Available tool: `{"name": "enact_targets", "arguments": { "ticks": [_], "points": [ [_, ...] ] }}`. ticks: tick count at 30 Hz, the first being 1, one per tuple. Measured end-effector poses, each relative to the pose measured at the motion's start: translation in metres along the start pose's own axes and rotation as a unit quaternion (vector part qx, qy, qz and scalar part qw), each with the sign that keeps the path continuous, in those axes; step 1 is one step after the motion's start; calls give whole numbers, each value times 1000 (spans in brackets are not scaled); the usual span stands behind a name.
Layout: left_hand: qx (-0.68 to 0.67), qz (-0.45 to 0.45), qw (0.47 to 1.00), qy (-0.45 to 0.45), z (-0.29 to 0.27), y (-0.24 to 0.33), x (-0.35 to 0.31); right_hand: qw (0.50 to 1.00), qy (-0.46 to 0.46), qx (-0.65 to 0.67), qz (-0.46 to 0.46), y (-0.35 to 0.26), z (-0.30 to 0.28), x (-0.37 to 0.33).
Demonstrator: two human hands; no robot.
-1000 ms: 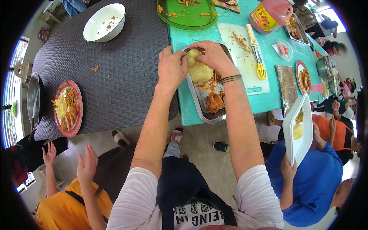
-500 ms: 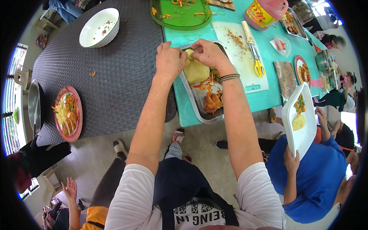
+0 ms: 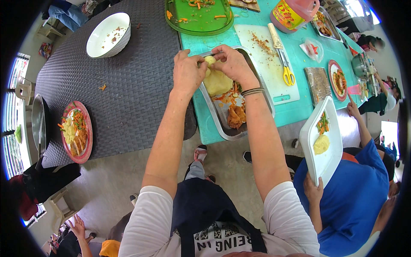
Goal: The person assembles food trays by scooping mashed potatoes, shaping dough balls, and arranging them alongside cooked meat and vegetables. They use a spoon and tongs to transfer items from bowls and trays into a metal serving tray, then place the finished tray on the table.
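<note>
A metal tray (image 3: 217, 121) lies in front of me with a smooth pale-yellow mound, seemingly mashed potato (image 3: 219, 84), at its far left. Shredded carrot and greens (image 3: 235, 91) and a browned fried piece (image 3: 236, 115) share the tray. My left hand (image 3: 188, 72) and my right hand (image 3: 234, 67) meet over the mound's far end. Between their fingertips they pinch a small ball of the yellow mash (image 3: 209, 61). Both hands have bent, closed fingers; part of the ball is hidden behind them.
Right of the tray lie a white cutting board (image 3: 265, 64) and yellow-handled scissors (image 3: 287, 73). A green tray (image 3: 201, 25) and a pink jug (image 3: 291, 17) stand beyond. A white bowl (image 3: 110, 47) and a food plate (image 3: 87, 141) sit left. At right, a person in blue holds a white tray (image 3: 332, 162).
My hands stay at the mash ball, with slight finger shifts. The person in blue has brought the white tray a little left and nearer, and now stretches out one arm.
</note>
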State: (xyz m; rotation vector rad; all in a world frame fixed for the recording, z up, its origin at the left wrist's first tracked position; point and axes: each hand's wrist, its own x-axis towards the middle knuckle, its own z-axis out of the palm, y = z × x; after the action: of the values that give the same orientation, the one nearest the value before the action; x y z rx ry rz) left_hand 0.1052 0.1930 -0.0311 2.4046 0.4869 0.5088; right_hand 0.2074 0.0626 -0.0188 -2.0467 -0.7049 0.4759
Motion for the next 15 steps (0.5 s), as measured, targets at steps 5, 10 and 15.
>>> {"name": "enact_targets", "arguments": {
  "ticks": [5,10,15],
  "points": [
    [4,5,1000,-1,0,0,0,999,-9,-37,-1,1,-2,0],
    [-4,6,1000,14,-2,-3,2,999,-4,-50,-10,1,-9,-3],
    [-14,-11,1000,-4,-9,0,2,995,22,-92,-30,1,-13,-6]
  ]
}}
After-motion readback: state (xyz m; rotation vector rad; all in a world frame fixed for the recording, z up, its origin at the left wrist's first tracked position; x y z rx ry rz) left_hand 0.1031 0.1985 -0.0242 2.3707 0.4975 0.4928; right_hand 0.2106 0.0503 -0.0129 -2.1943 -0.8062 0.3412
